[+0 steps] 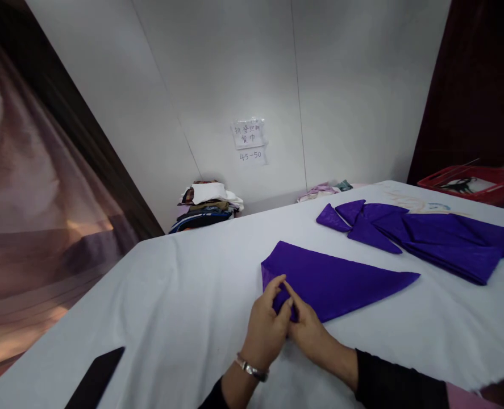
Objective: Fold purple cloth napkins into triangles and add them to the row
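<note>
Head view: purple cloth (345, 283) on white surface (192, 289), long axis pointing rightward from fingers (273, 285); left hand (263, 319), right hand (310, 328) pinching bunched near-left edge, right nearer tip.

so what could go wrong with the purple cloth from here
The left hand and right hand grip only one end of the purple cloth, so the rest, lying loose on the white tablecloth, might slide or lose its shape. The metal band on the left wrist could perhaps snag fabric.
</note>
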The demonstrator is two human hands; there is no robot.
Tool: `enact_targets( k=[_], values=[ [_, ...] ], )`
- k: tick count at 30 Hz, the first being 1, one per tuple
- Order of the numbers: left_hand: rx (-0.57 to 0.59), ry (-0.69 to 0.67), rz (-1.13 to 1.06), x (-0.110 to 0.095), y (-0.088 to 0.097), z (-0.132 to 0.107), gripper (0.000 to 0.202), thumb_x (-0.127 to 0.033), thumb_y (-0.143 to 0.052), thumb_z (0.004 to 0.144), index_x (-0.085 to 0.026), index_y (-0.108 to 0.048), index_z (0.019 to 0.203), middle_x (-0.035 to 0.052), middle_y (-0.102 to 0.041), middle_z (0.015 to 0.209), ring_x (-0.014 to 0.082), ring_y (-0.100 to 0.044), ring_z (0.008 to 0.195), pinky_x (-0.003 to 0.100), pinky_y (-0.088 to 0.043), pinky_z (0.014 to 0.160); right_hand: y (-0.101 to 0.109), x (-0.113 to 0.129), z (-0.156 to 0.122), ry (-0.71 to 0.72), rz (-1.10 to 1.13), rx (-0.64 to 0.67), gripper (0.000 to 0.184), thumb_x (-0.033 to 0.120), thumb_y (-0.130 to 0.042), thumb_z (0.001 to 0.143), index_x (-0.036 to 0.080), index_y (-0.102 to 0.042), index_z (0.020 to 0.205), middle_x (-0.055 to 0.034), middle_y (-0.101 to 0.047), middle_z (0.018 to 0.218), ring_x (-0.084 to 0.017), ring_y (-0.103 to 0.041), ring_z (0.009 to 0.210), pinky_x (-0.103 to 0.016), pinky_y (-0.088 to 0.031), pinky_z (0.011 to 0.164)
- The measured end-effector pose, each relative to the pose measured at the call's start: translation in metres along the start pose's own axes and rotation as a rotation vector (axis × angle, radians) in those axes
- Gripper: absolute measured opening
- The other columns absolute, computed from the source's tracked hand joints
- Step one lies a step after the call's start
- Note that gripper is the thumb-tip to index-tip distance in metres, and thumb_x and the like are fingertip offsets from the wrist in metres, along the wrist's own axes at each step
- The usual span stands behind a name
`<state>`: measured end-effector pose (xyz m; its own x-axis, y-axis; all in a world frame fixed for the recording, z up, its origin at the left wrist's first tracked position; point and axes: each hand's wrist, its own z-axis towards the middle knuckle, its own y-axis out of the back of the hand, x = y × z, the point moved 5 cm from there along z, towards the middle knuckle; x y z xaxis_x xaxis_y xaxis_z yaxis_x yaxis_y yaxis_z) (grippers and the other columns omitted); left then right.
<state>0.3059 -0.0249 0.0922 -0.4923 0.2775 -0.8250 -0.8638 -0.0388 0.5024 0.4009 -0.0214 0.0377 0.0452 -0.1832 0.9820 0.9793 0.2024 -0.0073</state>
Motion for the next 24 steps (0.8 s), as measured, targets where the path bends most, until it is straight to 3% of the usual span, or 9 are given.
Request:
enact_targets(
  k=[2, 5, 10, 13, 16, 20, 24],
  values=[
    [0.056, -0.060, 0.036, -0.001, -0.014, -0.004, 0.045, -0.027, -0.051, 0.082, -0.027, -0.046, 0.126, 0.0043, -0.057, 0.123, 0.0205, -0.051, 0.113, 0.038, -0.039, 0.098, 0.014, -0.008, 0.002, -0.021, 0.071, -0.075, 0.059, 0.021, -0.057, 0.071, 0.022, -0.047, 0.129, -0.0063, -0.058, 0.123, -0.025, -0.052, 0.112, -0.043, -0.039, 0.096],
    [0.102, -0.128, 0.044, 0.004, -0.025, -0.012, 0.050, -0.032, -0.053, 0.083, -0.026, -0.041, 0.131, 0.0059, -0.050, 0.131, 0.0217, -0.046, 0.119, 0.040, -0.036, 0.101, 0.028, -0.013, 0.002, -0.048, 0.165, -0.089, 0.045, 0.023, -0.055, 0.073, 0.020, -0.057, 0.118, -0.0062, -0.064, 0.112, -0.025, -0.057, 0.104, -0.043, -0.042, 0.092],
    [0.066, -0.139, 0.099, 0.030, -0.024, -0.021, 0.057, -0.029, -0.055, 0.081, -0.025, -0.034, 0.134, 0.0084, -0.049, 0.130, 0.0229, -0.046, 0.120, 0.044, -0.036, 0.101, 0.034, -0.016, 0.000, -0.179, 0.269, -0.113, 0.036, 0.027, -0.059, 0.074, 0.018, -0.061, 0.109, -0.0062, -0.068, 0.103, -0.025, -0.059, 0.099, -0.042, -0.043, 0.091],
    [0.022, -0.135, 0.179, 0.045, -0.021, -0.028, 0.061, -0.029, -0.057, 0.080, -0.024, -0.032, 0.135, 0.0093, -0.043, 0.135, 0.0243, -0.038, 0.126, 0.047, -0.031, 0.105, 0.023, -0.013, -0.001, -0.201, 0.333, -0.006, 0.040, 0.038, -0.059, 0.078, 0.017, -0.060, 0.112, -0.0088, -0.065, 0.107, -0.026, -0.058, 0.102, -0.043, -0.044, 0.091],
    [-0.057, -0.083, 0.186, 0.055, -0.017, -0.033, 0.061, -0.027, -0.054, 0.080, -0.022, -0.030, 0.136, 0.0099, -0.039, 0.139, 0.0244, -0.033, 0.129, 0.048, -0.028, 0.106, 0.004, -0.001, 0.000, -0.143, 0.354, 0.221, 0.048, 0.041, -0.059, 0.079, 0.022, -0.052, 0.123, -0.0079, -0.060, 0.119, -0.024, -0.054, 0.108, -0.042, -0.041, 0.094],
    [-0.152, 0.035, 0.024, 0.066, 0.001, -0.033, 0.051, -0.026, -0.052, 0.079, -0.020, -0.041, 0.129, 0.0099, -0.049, 0.131, 0.0234, -0.045, 0.121, 0.042, -0.035, 0.102, -0.014, 0.009, -0.001, -0.026, 0.194, 0.471, 0.057, 0.035, -0.059, 0.080, 0.028, -0.041, 0.134, -0.0036, -0.050, 0.132, -0.022, -0.049, 0.116, -0.041, -0.036, 0.100],
    [-0.345, 0.257, -0.213, 0.097, 0.048, -0.037, 0.039, -0.036, -0.053, 0.078, -0.017, -0.055, 0.111, 0.0086, -0.063, 0.112, 0.0231, -0.057, 0.104, 0.038, -0.043, 0.094, 0.010, -0.004, 0.005, 0.050, -0.239, 0.409, 0.048, 0.034, -0.057, 0.080, 0.023, -0.051, 0.127, -0.0065, -0.050, 0.133, -0.025, -0.046, 0.120, -0.045, -0.034, 0.102]
  ],
)
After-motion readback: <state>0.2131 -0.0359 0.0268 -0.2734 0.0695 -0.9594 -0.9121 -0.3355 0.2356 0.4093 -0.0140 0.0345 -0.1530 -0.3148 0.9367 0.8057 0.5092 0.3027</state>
